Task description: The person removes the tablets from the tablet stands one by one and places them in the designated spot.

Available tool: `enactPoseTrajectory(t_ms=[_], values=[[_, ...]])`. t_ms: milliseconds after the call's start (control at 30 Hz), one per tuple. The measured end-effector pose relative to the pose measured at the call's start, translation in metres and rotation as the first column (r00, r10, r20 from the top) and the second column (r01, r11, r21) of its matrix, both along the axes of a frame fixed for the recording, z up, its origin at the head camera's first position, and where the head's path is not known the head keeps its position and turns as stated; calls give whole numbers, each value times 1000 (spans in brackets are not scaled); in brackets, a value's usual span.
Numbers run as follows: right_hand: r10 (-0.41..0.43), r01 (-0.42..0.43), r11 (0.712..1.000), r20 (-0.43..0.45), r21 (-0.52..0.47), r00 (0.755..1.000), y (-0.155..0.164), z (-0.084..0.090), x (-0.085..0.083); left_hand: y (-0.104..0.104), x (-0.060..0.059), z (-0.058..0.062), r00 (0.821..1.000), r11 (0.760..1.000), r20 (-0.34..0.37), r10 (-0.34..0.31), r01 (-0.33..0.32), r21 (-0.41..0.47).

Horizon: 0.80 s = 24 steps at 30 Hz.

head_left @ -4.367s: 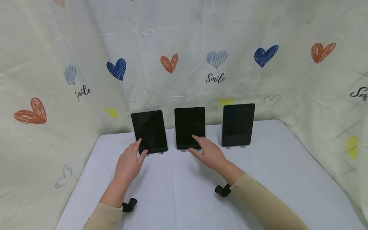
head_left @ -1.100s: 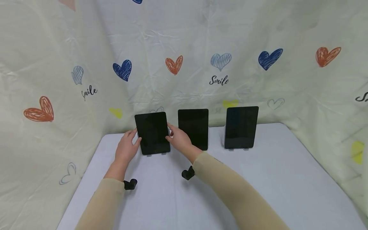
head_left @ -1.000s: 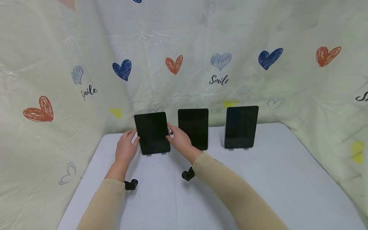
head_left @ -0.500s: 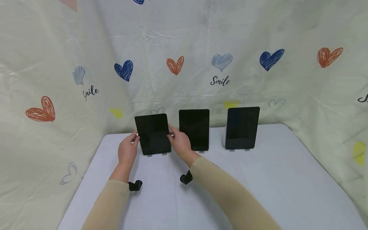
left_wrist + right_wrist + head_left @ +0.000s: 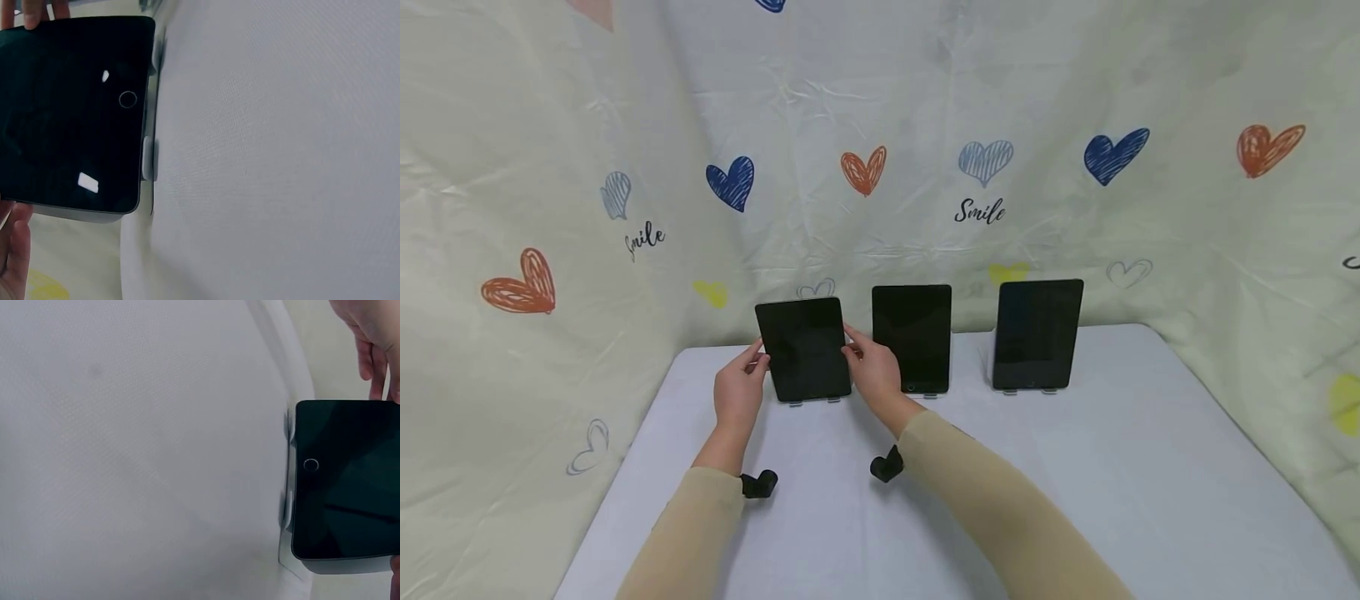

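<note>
The heart-printed cloth backdrop fills everything from your 9 o'clock round through 12 to 3 o'clock, draped behind and beside the white table in front of you. On the table's far edge, toward 12 o'clock, three dark-screened tablets stand upright in a row, each propped on a small clear stand. The right tablet sits at about 1 o'clock, well apart from your hands. The middle tablet stands at 12 o'clock, just beside your right hand. The left tablet stands at about 11 o'clock, tilted slightly back, its lower edge resting in its stand.

Your left hand holds that left tablet by its left edge, fingers and thumb pinching the side. Your right hand holds the opposite, right edge the same way, so the tablet sits clamped between both hands. In the left wrist view the tablet's round home button shows near the stand, with fingertips at the screen's edge. Both beige sleeves reach forward from 6 o'clock, each with a small black wrist mount under it.
</note>
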State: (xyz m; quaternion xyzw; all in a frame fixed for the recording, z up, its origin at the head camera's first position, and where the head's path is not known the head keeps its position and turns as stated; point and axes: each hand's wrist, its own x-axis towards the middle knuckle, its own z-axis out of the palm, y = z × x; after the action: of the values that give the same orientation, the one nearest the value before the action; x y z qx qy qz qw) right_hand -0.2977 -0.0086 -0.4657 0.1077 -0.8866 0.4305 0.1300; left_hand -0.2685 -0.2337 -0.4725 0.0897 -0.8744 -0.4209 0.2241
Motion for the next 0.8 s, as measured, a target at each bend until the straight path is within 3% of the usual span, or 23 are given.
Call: enactPoseTrajectory(t_ms=[300,500,800], values=[[21,-20,996,12,-82,1000,3,15,11,0,8,11,999,1000,-31,-14,14,15],[29,-26,994,31,-102,999,10,17,20,3,18,16,999,997,-14,-32,33,64],[42,-19,992,189,-123,981,16,19,33,-1,36,19,989,988,104,-106,93,120]])
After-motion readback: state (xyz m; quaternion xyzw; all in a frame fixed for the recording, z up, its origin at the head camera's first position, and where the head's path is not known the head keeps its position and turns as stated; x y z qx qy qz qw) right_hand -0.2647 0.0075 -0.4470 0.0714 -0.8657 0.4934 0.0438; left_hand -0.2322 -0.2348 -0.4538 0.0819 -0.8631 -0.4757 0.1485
